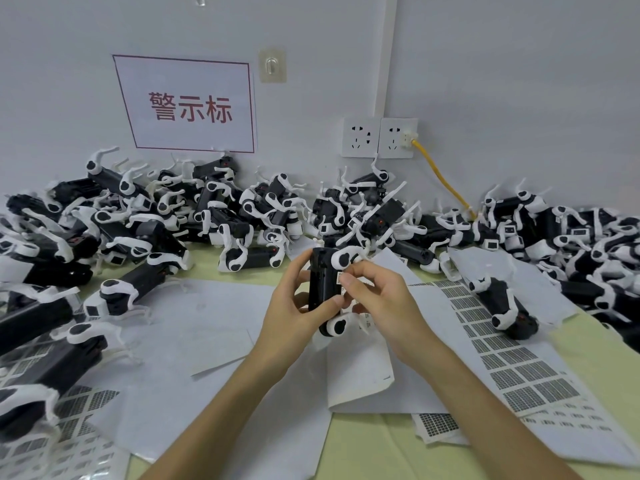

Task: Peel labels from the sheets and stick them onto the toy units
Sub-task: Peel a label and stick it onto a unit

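Observation:
My left hand (294,313) grips a black-and-white toy unit (323,282) upright above the table's middle. Thumb and forefinger of my right hand (377,299) pinch a small white label (341,278) against the toy's side. A label sheet (502,344) with rows of grey labels lies to the right of my hands. More label sheets (69,420) lie at the lower left, partly under toys.
Heaps of black-and-white toy units (173,216) fill the back and both sides of the table. One toy (502,306) lies on the right sheet. Blank backing sheets (207,327) cover the middle. Wall sockets (379,136) with a yellow cable (443,178) are behind.

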{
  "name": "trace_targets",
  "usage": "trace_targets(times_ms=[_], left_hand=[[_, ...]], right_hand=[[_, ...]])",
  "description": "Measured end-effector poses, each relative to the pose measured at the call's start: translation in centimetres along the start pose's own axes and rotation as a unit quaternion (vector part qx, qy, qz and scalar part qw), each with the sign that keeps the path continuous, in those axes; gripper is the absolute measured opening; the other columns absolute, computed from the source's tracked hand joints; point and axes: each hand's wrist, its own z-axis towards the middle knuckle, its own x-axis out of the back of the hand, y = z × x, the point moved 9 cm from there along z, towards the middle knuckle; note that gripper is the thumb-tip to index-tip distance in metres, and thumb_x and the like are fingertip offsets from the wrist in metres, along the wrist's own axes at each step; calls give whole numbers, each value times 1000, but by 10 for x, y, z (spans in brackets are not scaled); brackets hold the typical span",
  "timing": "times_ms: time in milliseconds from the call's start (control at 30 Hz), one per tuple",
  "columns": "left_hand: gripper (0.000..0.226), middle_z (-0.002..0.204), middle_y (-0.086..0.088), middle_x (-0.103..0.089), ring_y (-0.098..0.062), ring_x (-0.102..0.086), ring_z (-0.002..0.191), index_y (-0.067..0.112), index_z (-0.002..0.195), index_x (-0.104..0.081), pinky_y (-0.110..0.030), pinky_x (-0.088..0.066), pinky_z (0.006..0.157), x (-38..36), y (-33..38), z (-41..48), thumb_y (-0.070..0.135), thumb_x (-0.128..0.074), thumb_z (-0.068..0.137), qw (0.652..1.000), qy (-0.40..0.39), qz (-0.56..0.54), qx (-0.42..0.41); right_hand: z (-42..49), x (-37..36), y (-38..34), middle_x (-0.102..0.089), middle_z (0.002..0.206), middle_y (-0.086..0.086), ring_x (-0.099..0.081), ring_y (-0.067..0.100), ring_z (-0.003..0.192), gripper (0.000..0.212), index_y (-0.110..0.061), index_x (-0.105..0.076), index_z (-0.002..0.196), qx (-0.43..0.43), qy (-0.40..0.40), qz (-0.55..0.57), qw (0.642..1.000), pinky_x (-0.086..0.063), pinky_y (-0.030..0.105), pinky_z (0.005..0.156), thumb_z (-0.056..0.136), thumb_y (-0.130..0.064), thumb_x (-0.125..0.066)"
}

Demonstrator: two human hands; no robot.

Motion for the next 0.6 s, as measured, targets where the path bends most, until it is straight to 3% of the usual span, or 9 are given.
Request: trace_targets(times_ms=[100,333,467,600], left_hand=[[67,121,2,-69,-15,-75,96,56,129,-51,-23,-59,80,-1,1,0,26,-80,76,1000,-2,6,-5],[67,120,4,-68,-15,-75,96,55,129,-51,-22,-58,76,-2,1,0,26,-80,76,1000,-4,17,-23],[67,113,17,-69,-14,-75,94,68,121,-52,-21,-58,75,-2,2,0,29,-82,76,999,-3,35,-35],[66,113,20,-67,-14,-75,92,69,123,-49,-23,-58,73,-2,2,0,45,-81,70,998,3,44,-42]], right_hand=[[0,1,0,-71,81,-1,-66,14,73,13,-16,-70,91,0,5,-6,1000,-53,28,69,101,-16,-63],[0,1,1,-69,76,-5,-65,16,71,13,-15,-69,90,0,11,-6,1000,-53,24,67,101,-14,-63],[0,1,2,-69,79,-2,-64,12,68,10,-9,-70,94,-2,14,1,1000,-52,19,64,101,-12,-63],[0,0,1,-68,78,1,-64,14,68,10,-7,-69,95,-1,14,-1,1000,-53,23,66,100,-12,-63]])
